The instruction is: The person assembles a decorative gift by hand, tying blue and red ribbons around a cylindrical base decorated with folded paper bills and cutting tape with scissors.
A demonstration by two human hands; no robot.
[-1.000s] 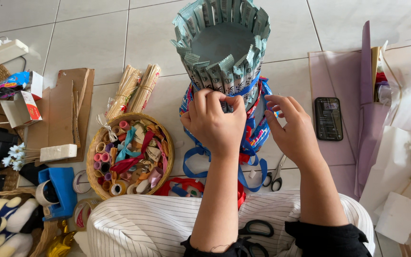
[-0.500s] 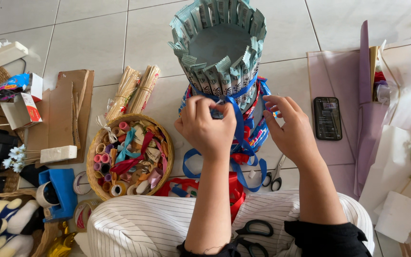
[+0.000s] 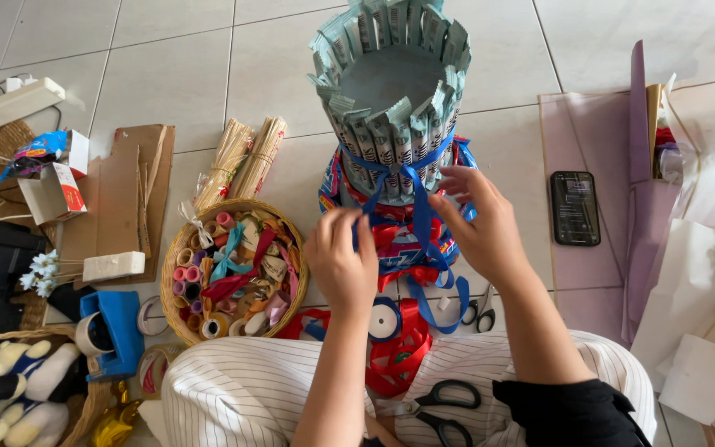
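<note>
Blue ribbon (image 3: 411, 178) runs round the tiered tower of sachets (image 3: 391, 108), tied w/ a knot at the front of the upper tier, its tails hanging down over the red-and-blue lower tier. Tower stands on the tiled floor (image 3: 167, 66), right in front of the person's knees.

Left hand (image 3: 343, 265) sits just below-left of the tower's knot; fingers curled & pressed together, pinching a ribbon tail near the thumb. Right hand (image 3: 482, 228) is just right of the knot, touching the tower's lower tier; fingers (image 3: 457, 178) bent & part spread, tips at the ribbon, thumb towards the hanging tail. Can't tell exactly how firm that pinch is.

Left of the tower: round wicker basket (image 3: 177, 257) full of ribbon rolls, w/ bundles of wooden sticks (image 3: 242, 161) behind it & cardboard pieces (image 3: 122, 194) further left. Right of the tower: black phone (image 3: 575, 208) lying on a pale purple sheet (image 3: 597, 141). Below the tower: small scissors (image 3: 480, 310) on the floor, black-handled scissors (image 3: 440, 410) on the striped lap, blue ribbon spool (image 3: 384, 319) just beside the left wrist.
</note>
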